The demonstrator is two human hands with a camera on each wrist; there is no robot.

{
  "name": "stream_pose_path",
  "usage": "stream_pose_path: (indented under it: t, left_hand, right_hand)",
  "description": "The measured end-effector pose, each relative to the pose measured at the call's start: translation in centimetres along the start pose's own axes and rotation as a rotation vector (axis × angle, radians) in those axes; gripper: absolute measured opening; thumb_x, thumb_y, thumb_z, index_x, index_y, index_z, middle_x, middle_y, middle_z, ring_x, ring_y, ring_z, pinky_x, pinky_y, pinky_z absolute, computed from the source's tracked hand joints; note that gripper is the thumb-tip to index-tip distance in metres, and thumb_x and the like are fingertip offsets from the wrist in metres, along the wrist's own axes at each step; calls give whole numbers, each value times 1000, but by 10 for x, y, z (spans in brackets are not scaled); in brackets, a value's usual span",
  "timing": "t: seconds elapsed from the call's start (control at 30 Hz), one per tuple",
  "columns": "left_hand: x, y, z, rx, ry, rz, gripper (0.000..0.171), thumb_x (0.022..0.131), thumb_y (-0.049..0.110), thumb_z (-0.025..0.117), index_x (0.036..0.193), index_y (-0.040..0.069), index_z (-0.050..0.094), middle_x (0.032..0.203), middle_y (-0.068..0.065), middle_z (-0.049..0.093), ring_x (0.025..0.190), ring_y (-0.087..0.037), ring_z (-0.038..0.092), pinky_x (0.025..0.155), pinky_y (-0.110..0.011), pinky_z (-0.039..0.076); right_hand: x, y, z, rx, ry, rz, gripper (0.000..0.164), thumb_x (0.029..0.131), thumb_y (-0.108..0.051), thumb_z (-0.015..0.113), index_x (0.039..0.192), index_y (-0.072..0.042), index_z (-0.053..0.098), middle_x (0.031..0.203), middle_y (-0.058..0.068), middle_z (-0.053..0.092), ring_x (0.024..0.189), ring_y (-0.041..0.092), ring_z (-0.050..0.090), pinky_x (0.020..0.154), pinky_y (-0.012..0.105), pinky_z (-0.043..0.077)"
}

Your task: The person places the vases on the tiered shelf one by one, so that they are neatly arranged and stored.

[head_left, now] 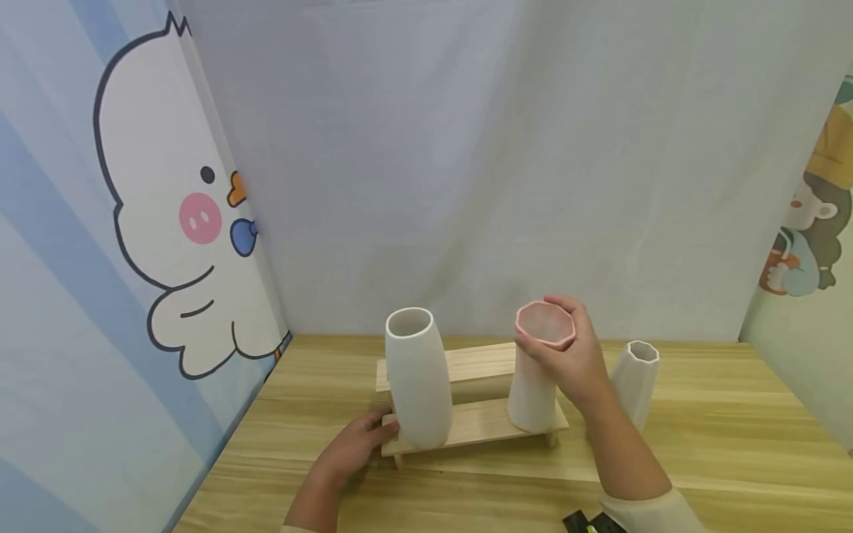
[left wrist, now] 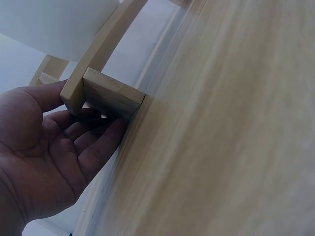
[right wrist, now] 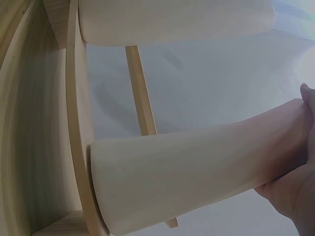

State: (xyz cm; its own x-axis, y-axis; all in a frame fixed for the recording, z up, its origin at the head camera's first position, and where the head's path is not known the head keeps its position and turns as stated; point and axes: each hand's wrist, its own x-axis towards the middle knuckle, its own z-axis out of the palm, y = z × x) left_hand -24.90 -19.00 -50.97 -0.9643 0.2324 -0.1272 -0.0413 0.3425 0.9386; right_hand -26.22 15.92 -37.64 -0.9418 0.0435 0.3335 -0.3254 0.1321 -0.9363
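Pink-rimmed vase (head_left: 533, 396) in right hand (head_left: 578, 366)

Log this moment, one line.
left hand: grips wooden stand | right hand: holds pink-rimmed vase on lower tier | larger white vase: upright, same tier

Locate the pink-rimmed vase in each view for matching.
Head: the pink-rimmed vase is right of and below centre, held by the right hand.
Left wrist: not visible.
Right wrist: the pink-rimmed vase runs sideways below centre.
Shared landmark: the two-tier wooden stand, in all three views.
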Motion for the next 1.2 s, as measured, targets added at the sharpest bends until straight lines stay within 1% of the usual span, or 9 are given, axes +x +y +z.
stream_pose_path:
  t: [0.17,0.23,0.43,0.63,0.83,0.87,1.03,1.1,1.2]
  left_hand:
    - [0,-1,0,-1,-4,-1,61,95,48,59,145,12,49,154,-18,38,145,-43,24,113,-66,18]
    - [0,-1,0,-1,-3,1,61,96,47,59,145,12,49,155,-18,37,146,-43,23,113,-66,18]
    - [-1,-1,1,1,2,5,60,96,44,59,145,11,49,154,-19,38,145,-43,24,113,-65,20]
    - [0,-2,1,-10,4,-4,61,96,45,59,145,9,48,154,-20,38,145,-44,24,113,-65,20]
    - [0,-2,0,-14,-7,1,62,96,45,58,146,8,47,154,-19,37,145,-43,23,114,-64,18]
    - [0,-2,0,-13,-10,1,63,97,45,58,146,8,46,154,-19,37,145,-43,24,114,-64,19]
    - [0,0,1,8,-16,4,62,98,43,57,146,6,46,148,-20,46,138,-39,38,110,-60,30]
    - [0,0,1,15,-19,5,62,98,44,57,145,5,46,145,-20,48,135,-37,41,108,-59,33]
    - [1,1,0,16,-22,3,63,97,44,57,145,5,46,145,-19,48,134,-36,42,108,-58,33]
  right_hand:
    - [1,2,2,4,-7,-1,73,82,-19,82,142,-17,40,123,15,53,98,15,62,76,25,55]
    - [1,2,3,5,-10,-5,73,81,-19,82,142,-17,40,123,16,53,98,16,62,76,25,55]
    - [2,4,5,1,-17,-8,74,81,-19,82,142,-17,40,124,16,54,100,19,60,76,25,55]
    - [3,4,7,-12,-20,6,75,80,-22,83,142,-18,40,124,16,53,104,25,58,77,26,55]
    - [4,5,9,-17,-18,7,75,80,-23,83,142,-20,41,124,15,54,104,25,59,77,26,55]
    - [4,5,9,-17,-18,7,75,80,-23,83,141,-20,41,124,15,54,103,24,59,77,26,55]
    - [4,4,10,-6,-37,-1,76,81,-22,83,143,-17,40,125,15,52,103,23,59,77,27,55]
    - [4,4,10,-6,-45,-6,76,81,-23,82,143,-16,39,126,15,52,104,23,59,77,27,55]
    - [4,4,10,-10,-47,-6,76,82,-23,82,144,-16,38,126,15,52,105,24,59,78,27,55]
